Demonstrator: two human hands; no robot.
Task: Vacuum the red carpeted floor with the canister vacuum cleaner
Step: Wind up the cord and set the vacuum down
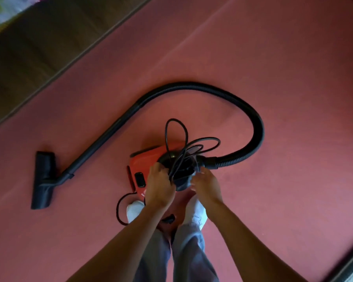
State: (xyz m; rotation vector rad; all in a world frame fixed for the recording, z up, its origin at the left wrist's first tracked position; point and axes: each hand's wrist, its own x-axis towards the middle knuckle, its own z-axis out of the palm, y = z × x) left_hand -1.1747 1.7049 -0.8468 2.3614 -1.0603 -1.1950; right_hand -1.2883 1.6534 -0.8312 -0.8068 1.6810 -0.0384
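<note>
- Left hand point(159, 186) is gripping the looped black power cord point(177, 164) piled on the red plastic canister vacuum cleaner point(145, 159), which is sitting on the red carpet point(273, 68) just beyond the feet.
- Right hand point(207, 186) is touching the canister's black top; its fingers are blurred, so I cannot tell its grip.
- Long black wand point(102, 139) is lying pointing left, nearer the left hand.

Open carpet point(283, 58) is left across the upper right and right of the frame. The centre is blocked by the vacuum cleaner point(149, 159), topped by loose loops of cord point(177, 143). Passage is barred by the hose point(257, 127) arching right of centre, and by the tube point(102, 139) and nozzle point(43, 180) at left. The upper left is closed off by a dark wooden panel point(39, 41).
</note>
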